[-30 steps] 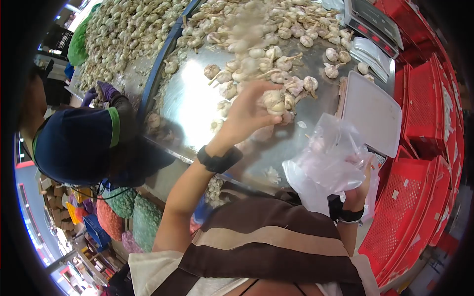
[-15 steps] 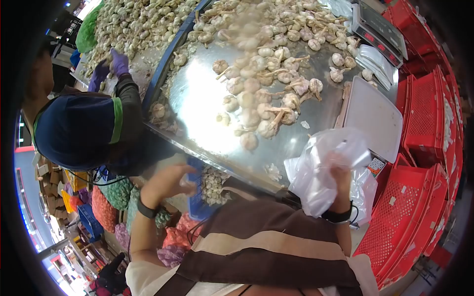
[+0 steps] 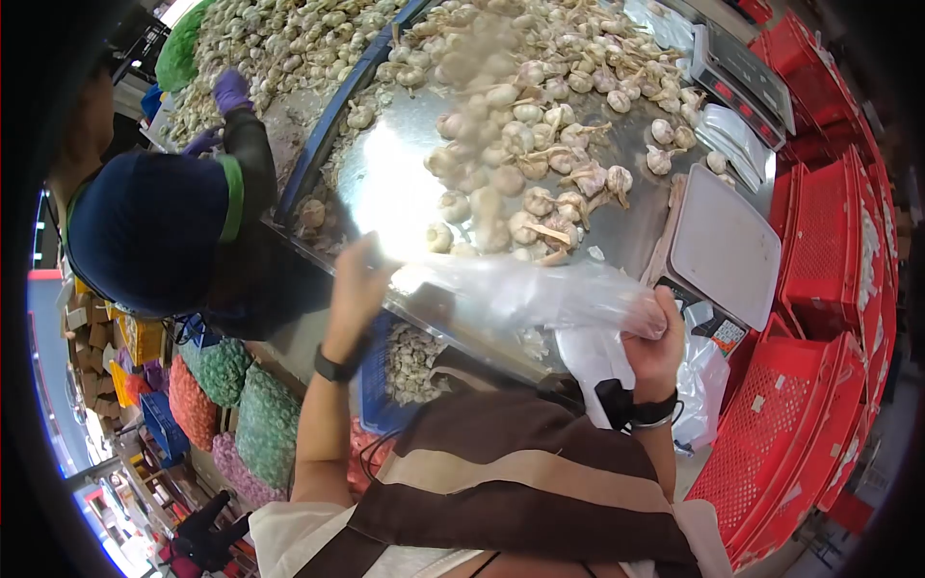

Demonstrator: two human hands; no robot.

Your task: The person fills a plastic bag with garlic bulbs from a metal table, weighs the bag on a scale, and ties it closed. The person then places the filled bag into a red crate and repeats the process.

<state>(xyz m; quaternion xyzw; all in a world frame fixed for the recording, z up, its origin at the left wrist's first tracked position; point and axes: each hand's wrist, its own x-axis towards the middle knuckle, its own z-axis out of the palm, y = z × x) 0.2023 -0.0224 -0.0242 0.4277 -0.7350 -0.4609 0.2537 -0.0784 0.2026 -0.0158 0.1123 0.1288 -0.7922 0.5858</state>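
Note:
A clear plastic bag (image 3: 520, 289) stretches sideways over the near edge of the metal table, between my two hands. My right hand (image 3: 659, 345) is closed around its bunched right end. At the other end my left hand (image 3: 360, 284), a little blurred, is closed on the bag's edge. Just beyond the bag lie many garlic bulbs (image 3: 540, 202), some with long dry stems. White plastic (image 3: 593, 361) hangs below the bag beside my right hand.
A scale with a pale platform (image 3: 727, 246) stands at the right, with another scale (image 3: 742, 82) farther back. Red crates (image 3: 780, 433) line the right side. A co-worker in a dark cap (image 3: 145, 231) and purple gloves handles garlic at left. A blue crate (image 3: 371, 385) sits below the table.
The crumpled bag by my right hand is now drawn out leftward across the table edge. My left hand has moved up and right to the bag's far end. The co-worker's hands have shifted.

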